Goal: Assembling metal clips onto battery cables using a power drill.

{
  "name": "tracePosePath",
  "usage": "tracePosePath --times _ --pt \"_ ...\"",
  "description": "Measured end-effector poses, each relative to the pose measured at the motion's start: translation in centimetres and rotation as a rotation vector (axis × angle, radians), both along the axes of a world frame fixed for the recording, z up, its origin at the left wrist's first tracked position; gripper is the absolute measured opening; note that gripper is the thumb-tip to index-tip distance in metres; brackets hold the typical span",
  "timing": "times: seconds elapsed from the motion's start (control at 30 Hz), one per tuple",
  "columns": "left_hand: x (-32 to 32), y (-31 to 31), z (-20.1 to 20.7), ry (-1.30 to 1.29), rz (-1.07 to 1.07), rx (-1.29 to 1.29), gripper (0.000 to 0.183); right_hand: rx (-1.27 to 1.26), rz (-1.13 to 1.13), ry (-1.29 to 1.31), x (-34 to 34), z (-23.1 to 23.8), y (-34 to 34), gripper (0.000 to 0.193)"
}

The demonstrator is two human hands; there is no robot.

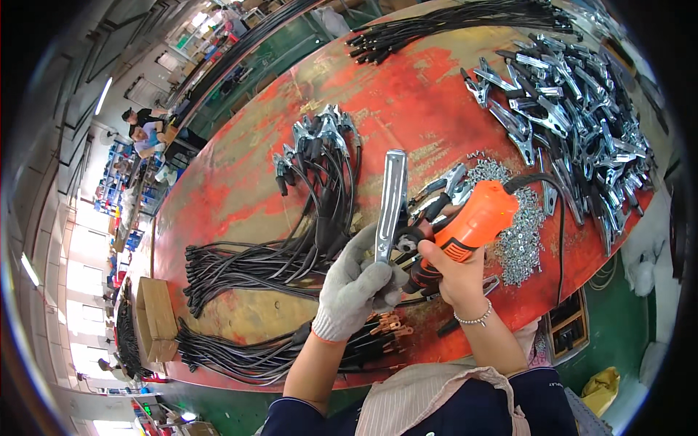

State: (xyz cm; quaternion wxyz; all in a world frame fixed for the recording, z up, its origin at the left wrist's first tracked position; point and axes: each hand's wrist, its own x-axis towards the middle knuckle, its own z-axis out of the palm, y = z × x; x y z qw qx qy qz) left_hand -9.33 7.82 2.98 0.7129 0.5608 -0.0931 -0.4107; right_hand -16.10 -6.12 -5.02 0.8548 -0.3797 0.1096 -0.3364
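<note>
The gloved left hand (350, 288) grips a metal clamp (391, 207) by its lower end, so that it stands nearly upright above the fingers. The bare right hand (461, 275), a bracelet (474, 317) on its wrist, is wrapped around an orange driver (474, 221), whose dark nose points toward the left hand, close beside the clamp's lower end. Its cord (560, 218) loops out to the right of that hand. Just beyond the driver lies a heap of nuts (520, 247); farther out to the right is a big pile of clamps (574, 120). Left of the gloved hand, black cables (240, 272) spread over the red table (414, 102); copper lugs (389, 327) lie just below the hands. A box (155, 320) sits well to their left.
</note>
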Motion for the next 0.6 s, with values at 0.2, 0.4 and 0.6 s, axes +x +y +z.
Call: tracePosePath --times 0.2,0.4,0.6 --pt "0.8 -0.1 -0.4 0.008 -0.175 -0.001 0.067 0.004 0.02 -0.032 0.5 0.3 0.9 0.056" --pt "1.1 -0.2 -0.9 0.017 -0.179 -0.001 0.074 -0.002 0.09 -0.064 0.7 0.1 0.5 0.051" --pt "1.4 -0.7 -1.3 0.002 -0.214 -0.027 0.068 -0.176 0.086 -0.095 0.4 0.4 -0.5 0.056"
